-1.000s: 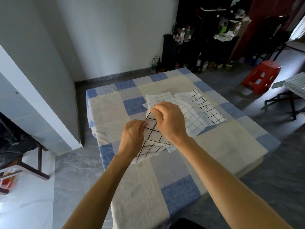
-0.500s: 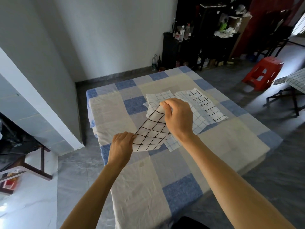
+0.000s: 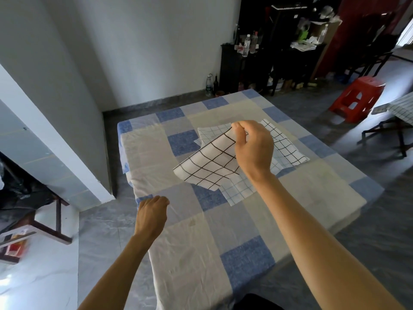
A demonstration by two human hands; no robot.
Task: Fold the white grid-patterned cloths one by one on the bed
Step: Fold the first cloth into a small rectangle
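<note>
A white cloth with a bold black grid (image 3: 207,166) hangs above the bed (image 3: 201,253), pinched at its far corner by my right hand (image 3: 253,151). Its lower edge sags toward the sheet. Under it lies a white cloth with a fine blue grid (image 3: 238,192). A further black-grid cloth (image 3: 288,146) lies flat behind my right hand, partly hidden by it. My left hand (image 3: 152,215) hovers over the bed's left edge, fingers curled and holding nothing.
The bed wears a blue, grey and cream checked sheet. A red plastic stool (image 3: 359,95) stands on the floor at right, beside a folding table (image 3: 400,113). Dark shelves with bottles (image 3: 248,44) line the back wall. A white wall corner (image 3: 67,157) is left of the bed.
My left hand let go of the black-grid cloth and dropped back toward the bed's left edge. My right hand lifted the cloth's corner up and away.
</note>
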